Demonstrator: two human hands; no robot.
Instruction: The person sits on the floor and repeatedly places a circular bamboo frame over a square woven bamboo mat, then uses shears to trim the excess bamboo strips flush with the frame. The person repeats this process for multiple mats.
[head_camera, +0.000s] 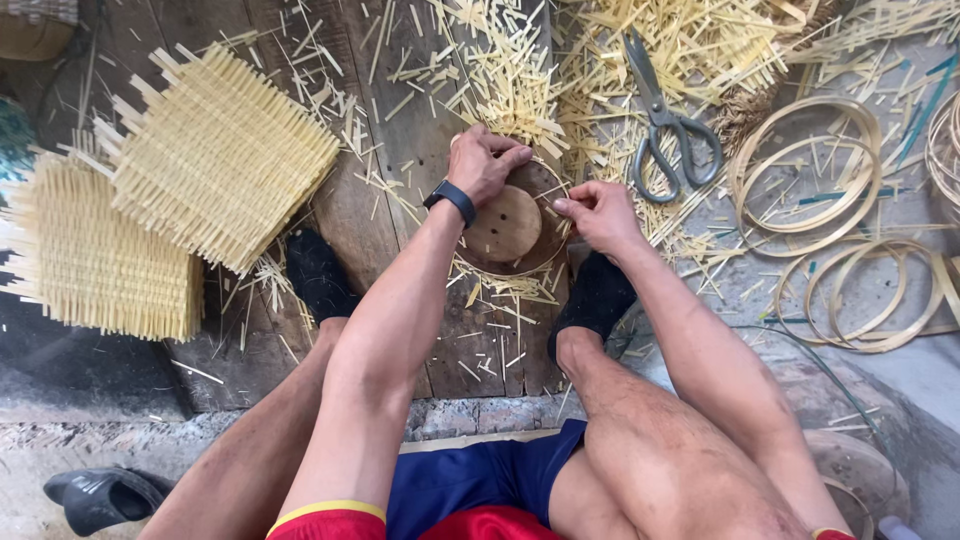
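A round wooden disc (503, 224) with small holes lies on the plank floor inside a thin bamboo hoop (553, 190). My left hand (484, 160) rests curled over the hoop's far left rim, a black band on the wrist. My right hand (598, 212) pinches the hoop's right edge beside the disc. Both feet in black socks (318, 276) flank the disc. Pale bamboo strips (510, 90) lie heaped just beyond the hands.
Two woven bamboo mats (220, 155) are stacked at the left. Large scissors (662, 120) lie beyond my right hand. Several bamboo rings (805, 185) lie at the right. A black shoe (100, 495) sits at the lower left. Cut strips litter the planks.
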